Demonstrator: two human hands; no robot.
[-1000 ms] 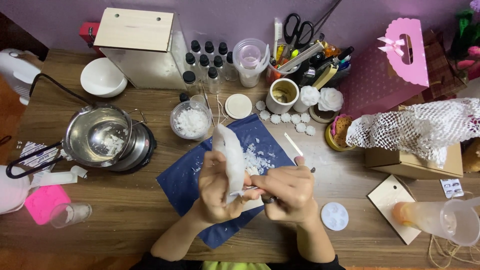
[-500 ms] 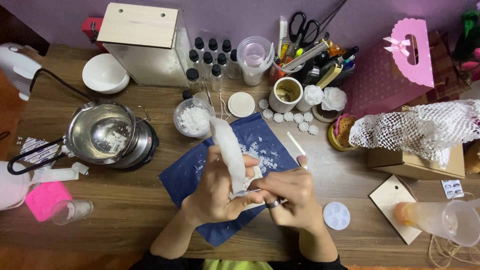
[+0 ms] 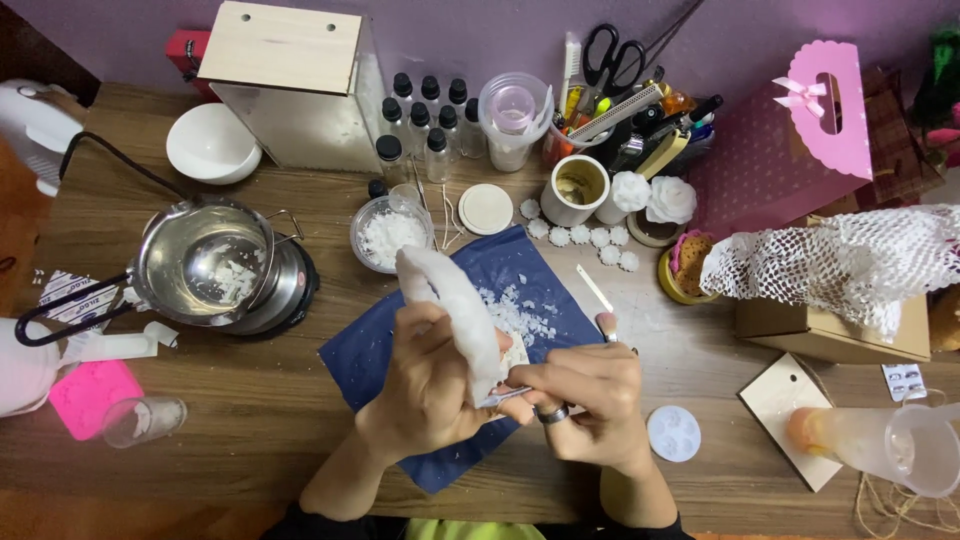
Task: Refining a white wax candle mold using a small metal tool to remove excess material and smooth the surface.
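While the left hand (image 3: 432, 385) wraps around the white wax block (image 3: 455, 305) above the blue cloth (image 3: 385, 355), the right hand (image 3: 590, 400) pinches a small blade (image 3: 505, 397); the wax seems brittle and slippery, so the thick middle is best to hold.

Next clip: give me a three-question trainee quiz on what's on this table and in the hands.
1. True or false: the left hand holds the white wax block upright over the blue cloth.
2. What does the right hand press against the block? A) scissors B) small metal blade C) spoon
3. Fill in: the metal pot left of the cloth holds a few white ____.

Key: 1 true; 2 B, the small metal blade; 3 flakes.
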